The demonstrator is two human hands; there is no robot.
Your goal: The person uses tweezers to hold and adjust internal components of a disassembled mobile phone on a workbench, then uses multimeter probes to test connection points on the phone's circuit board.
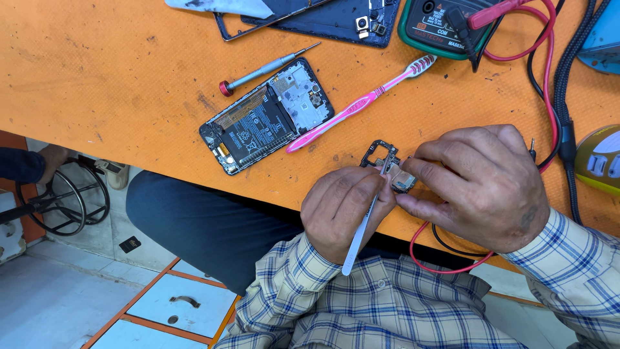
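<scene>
Left hand (pixel 345 210) grips slim white metal tweezers (pixel 359 238), tips on a small dark phone circuit board (pixel 387 163); right hand (pixel 481 187) pinches that board's edge at the orange counter (pixel 129 90) rim. Judged light, stiff, fragile: hold by edges only. Irregular outline, exposed components.

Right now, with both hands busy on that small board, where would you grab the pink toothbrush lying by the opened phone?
Grip the toothbrush at mid-handle, from above. It lies flat and slanted on the orange table, bristle end by the multimeter, lower end beside the phone. The middle looks free on both sides.
</scene>
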